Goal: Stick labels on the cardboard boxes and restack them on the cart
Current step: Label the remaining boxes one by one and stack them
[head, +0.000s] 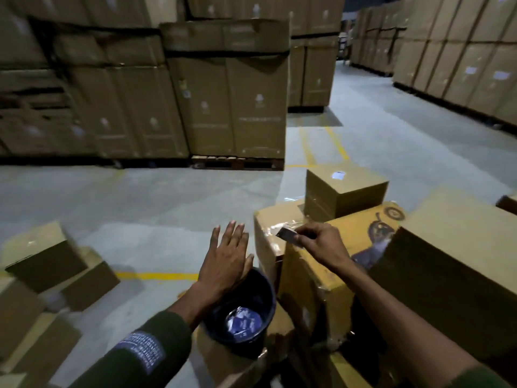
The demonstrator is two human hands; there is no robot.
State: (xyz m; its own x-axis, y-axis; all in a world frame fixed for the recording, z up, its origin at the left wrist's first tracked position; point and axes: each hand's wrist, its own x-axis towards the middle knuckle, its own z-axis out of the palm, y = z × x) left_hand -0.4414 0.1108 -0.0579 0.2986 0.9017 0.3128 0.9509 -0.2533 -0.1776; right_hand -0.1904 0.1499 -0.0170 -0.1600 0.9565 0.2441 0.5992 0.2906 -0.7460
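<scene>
Warehouse floor (167, 208) is stretching grey behind; the right hand (321, 242) is pinching a small pale label (288, 234) over the tape-glossed top of a cardboard box (272, 228), while the left hand (226, 259) is hovering open, fingers spread, above a dark bucket (240, 312).

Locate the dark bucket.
Head view, bottom centre: the bucket sits on a box, just under the open left hand, left of the taped boxes.
</scene>
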